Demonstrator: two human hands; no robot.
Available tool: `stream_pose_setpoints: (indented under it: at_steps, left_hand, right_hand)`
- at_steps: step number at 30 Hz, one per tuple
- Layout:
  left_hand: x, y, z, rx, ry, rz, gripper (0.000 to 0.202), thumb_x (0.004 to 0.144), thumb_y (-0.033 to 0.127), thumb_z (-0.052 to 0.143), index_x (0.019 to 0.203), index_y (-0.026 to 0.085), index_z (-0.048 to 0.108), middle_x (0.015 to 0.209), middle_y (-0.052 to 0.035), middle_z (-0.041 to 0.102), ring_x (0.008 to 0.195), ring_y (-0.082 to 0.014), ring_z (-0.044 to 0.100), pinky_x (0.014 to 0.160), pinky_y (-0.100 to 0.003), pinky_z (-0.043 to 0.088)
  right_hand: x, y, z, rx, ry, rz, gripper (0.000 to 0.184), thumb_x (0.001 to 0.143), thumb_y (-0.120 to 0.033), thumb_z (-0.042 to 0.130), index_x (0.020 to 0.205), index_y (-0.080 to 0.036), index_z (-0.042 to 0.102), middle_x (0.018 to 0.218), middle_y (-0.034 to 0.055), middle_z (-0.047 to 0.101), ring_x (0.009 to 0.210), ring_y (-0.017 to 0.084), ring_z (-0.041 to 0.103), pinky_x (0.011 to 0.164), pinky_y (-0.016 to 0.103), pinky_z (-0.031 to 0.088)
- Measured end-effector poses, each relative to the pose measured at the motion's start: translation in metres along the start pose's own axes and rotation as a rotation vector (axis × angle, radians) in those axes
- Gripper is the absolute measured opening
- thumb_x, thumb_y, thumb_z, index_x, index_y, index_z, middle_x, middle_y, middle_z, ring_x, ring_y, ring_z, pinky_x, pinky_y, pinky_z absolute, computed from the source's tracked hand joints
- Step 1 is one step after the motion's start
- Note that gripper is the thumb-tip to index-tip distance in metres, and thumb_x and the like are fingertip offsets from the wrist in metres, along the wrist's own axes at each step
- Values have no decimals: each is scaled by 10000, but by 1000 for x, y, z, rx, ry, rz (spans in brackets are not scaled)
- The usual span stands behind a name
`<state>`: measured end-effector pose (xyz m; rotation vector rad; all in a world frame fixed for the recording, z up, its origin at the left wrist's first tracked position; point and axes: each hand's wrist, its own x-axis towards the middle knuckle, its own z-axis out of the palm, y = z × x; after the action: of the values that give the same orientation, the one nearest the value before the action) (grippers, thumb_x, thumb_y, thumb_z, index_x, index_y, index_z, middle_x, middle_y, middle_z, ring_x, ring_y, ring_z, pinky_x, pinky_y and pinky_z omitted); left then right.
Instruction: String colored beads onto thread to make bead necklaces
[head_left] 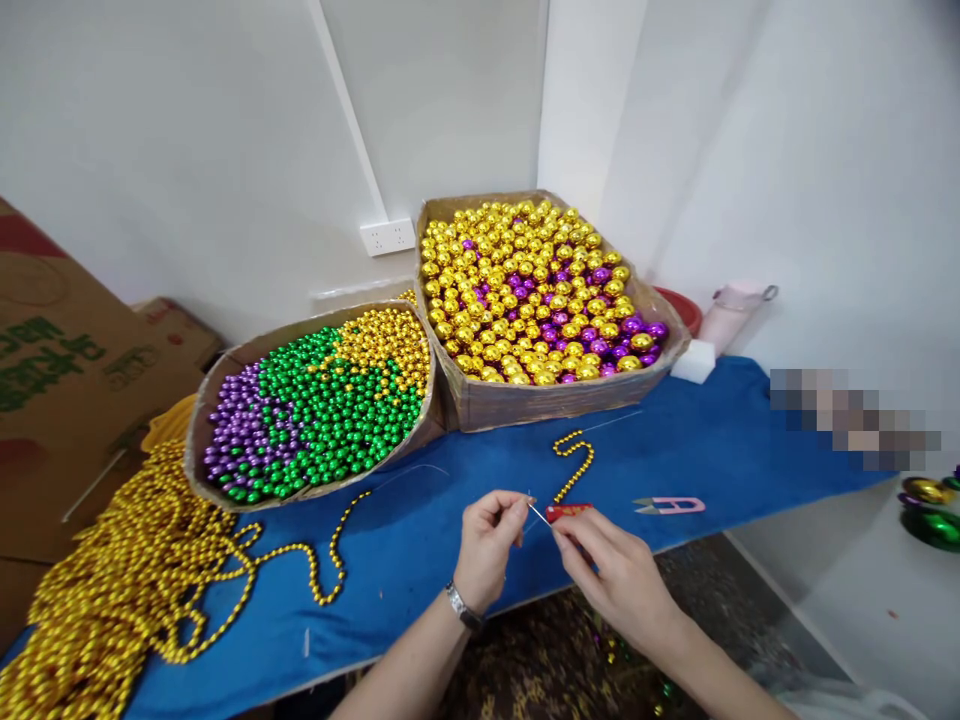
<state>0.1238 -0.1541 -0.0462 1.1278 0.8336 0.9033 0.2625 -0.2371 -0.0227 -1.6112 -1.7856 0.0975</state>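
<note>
My left hand (486, 545), with a watch on its wrist, pinches the end of a thin needle or thread (538, 514) above the blue-covered table (420, 540). My right hand (611, 570) is closed on a small red lighter-like object (568, 512) held against the other end of that thin piece. A short string of small gold beads (576, 466) lies on the cloth just beyond my fingers. The two hands are a few centimetres apart at the table's front edge.
A cardboard tray of purple, green and gold beads (315, 400) sits at the back left, a tray of larger gold and purple balls (532, 290) behind centre. A heap of gold bead strings (120, 580) lies left. Pink thread snips (671, 505) lie right. Cardboard boxes (67, 380) stand far left.
</note>
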Motion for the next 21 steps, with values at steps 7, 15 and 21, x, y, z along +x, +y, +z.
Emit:
stream_pose_setpoints:
  at_steps: [7, 15, 21]
  left_hand:
    - [8, 8, 1, -97, -84, -113, 284, 699, 393, 699, 734, 121, 623, 611, 16, 541, 445, -44, 380, 443, -196, 318]
    - [22, 30, 18, -347, -133, -187, 271, 692, 368, 682, 725, 167, 504, 603, 48, 472, 524, -69, 443, 517, -196, 381]
    - [70, 27, 12, 311, 85, 163, 217, 855, 371, 402, 753, 184, 444, 705, -1, 526, 669, -131, 532, 651, -271, 439]
  right_hand:
    - [4, -1, -1, 71, -93, -14, 228, 929, -244, 391, 947, -213, 616, 866, 68, 661, 800, 167, 641, 708, 277, 519]
    - [18, 2, 12, 721, -63, 294, 266, 924, -332, 451, 1116, -193, 570, 936, 75, 712, 749, 158, 690, 665, 283, 569]
    - [71, 16, -6, 408, 242, 208, 256, 909, -371, 442, 937, -186, 616, 788, 41, 675, 646, 143, 644, 608, 267, 520]
